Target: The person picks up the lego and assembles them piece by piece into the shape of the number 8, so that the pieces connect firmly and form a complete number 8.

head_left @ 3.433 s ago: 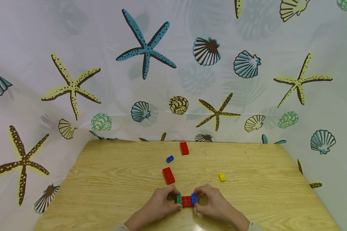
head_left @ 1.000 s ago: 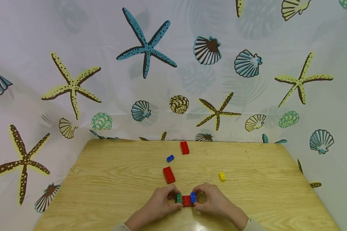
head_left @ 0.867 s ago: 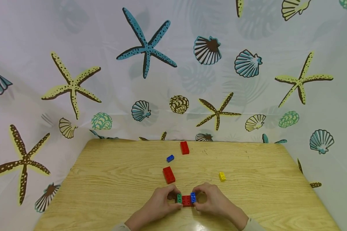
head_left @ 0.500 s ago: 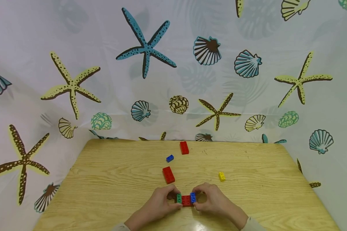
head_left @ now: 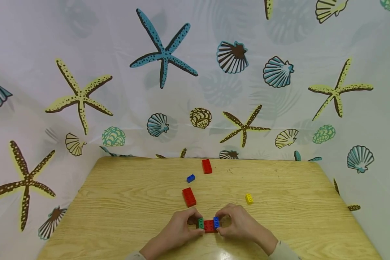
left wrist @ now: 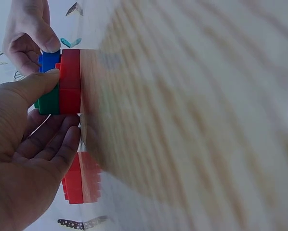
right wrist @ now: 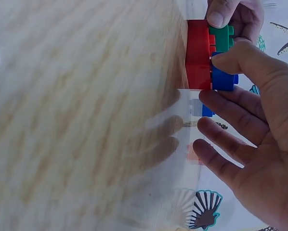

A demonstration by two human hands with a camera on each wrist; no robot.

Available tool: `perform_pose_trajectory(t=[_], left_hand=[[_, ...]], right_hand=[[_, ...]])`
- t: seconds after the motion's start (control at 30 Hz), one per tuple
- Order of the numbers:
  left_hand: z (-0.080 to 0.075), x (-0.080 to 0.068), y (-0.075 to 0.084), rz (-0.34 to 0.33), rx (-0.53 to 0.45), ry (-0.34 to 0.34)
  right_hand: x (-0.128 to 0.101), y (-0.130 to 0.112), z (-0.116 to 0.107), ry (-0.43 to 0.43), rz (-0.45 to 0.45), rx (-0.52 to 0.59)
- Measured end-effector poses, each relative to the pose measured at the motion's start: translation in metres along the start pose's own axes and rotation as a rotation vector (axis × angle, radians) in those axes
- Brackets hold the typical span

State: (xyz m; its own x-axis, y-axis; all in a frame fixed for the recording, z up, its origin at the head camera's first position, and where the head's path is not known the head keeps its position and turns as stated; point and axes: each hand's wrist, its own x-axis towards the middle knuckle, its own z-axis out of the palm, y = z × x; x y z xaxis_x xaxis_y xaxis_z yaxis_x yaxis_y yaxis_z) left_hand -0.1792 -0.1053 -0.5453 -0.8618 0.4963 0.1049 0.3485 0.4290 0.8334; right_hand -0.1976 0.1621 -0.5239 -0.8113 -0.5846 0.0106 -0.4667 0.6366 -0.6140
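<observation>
A red toy building brick [head_left: 209, 226] lies on the table between both hands, its studs facing up. On its left end sits a small green brick [head_left: 200, 223], pinched between thumb and fingers of my left hand [head_left: 181, 225]. My right hand [head_left: 240, 225] pinches a small blue brick [head_left: 216, 222] on the other end. In the right wrist view, the blue brick [right wrist: 223, 79] stands against the stud side of the red brick [right wrist: 199, 53], thumb on its near face. The left wrist view shows my left thumb on the green brick [left wrist: 48, 103], other fingers loosely bent below.
Beyond my hands, a larger red brick [head_left: 189, 197], a small blue brick [head_left: 190, 178] and another red brick [head_left: 207, 166] lie on the wooden table [head_left: 126, 195]. A yellow brick [head_left: 249, 199] lies to the right. Patterned cloth [head_left: 195, 90] hangs around the table's back and sides.
The blue brick in my right hand has shifted slightly left, farther over the red brick's end. My left hand stays on the green brick almost unmoved.
</observation>
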Motion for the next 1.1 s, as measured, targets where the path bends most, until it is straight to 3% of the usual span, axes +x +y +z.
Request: perform_pose_trajectory(t=[0.33, 0.6, 0.87, 1.1], left_hand=[[-0.001, 0.000, 0.001, -0.015, 0.003, 0.004], [-0.001, -0.001, -0.001, -0.031, 0.002, -0.008], [0.003, -0.001, -0.003, -0.025, 0.009, 0.000], [0.002, -0.001, -0.003, -0.004, 0.004, 0.012]], right_hand=[[0.001, 0.001, 0.003, 0.029, -0.008, -0.022], [-0.002, -0.002, 0.005, 0.056, -0.065, -0.169], [-0.001, 0.005, 0.006, 0.006, 0.011, -0.011], [-0.001, 0.010, 0.009, 0.024, -0.029, 0.043]])
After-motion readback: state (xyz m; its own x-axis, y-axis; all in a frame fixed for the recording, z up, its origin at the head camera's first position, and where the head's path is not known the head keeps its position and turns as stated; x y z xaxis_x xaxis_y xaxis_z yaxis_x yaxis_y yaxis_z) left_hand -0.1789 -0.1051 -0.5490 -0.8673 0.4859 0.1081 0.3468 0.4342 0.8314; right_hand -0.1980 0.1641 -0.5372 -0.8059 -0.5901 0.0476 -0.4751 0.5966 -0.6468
